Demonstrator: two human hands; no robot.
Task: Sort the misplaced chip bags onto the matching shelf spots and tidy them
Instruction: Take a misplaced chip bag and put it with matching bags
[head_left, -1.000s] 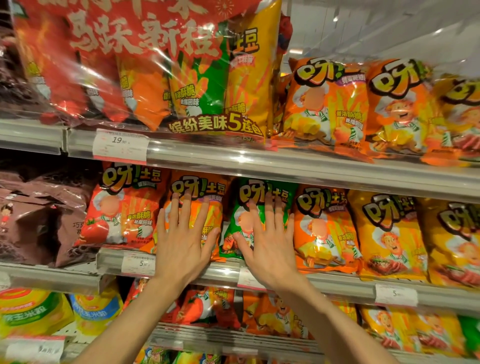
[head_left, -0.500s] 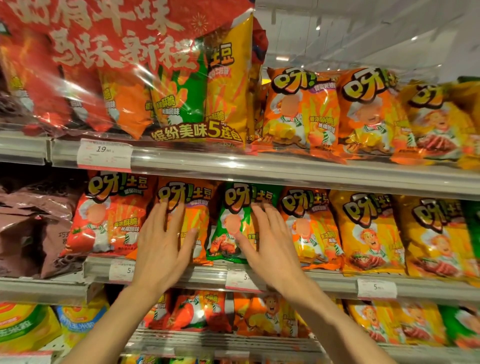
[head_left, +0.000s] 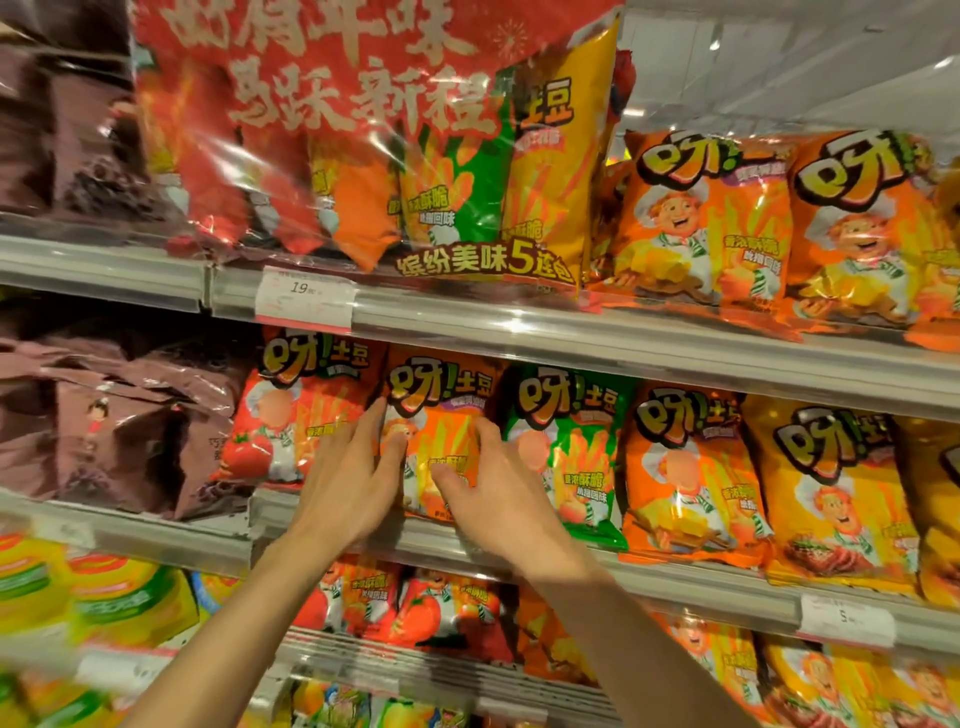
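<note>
1. Chip bags stand in a row on the middle shelf (head_left: 675, 358); an orange bag (head_left: 441, 415) is between both hands.
2. Left hand (head_left: 348, 483) lies flat and released on the left edge of the orange bag, fingers spread, grasping nothing.
3. Right hand (head_left: 498, 499) presses on the lower right part of the same bag, fingers loose, not clenched.
4. Left of the left hand stands a red tomato bag (head_left: 291, 410).
5. Right of the right hand stands a green bag (head_left: 571, 441), then another orange bag (head_left: 685, 478).
6. Above both hands hangs a big multipack (head_left: 374, 130).
</note>
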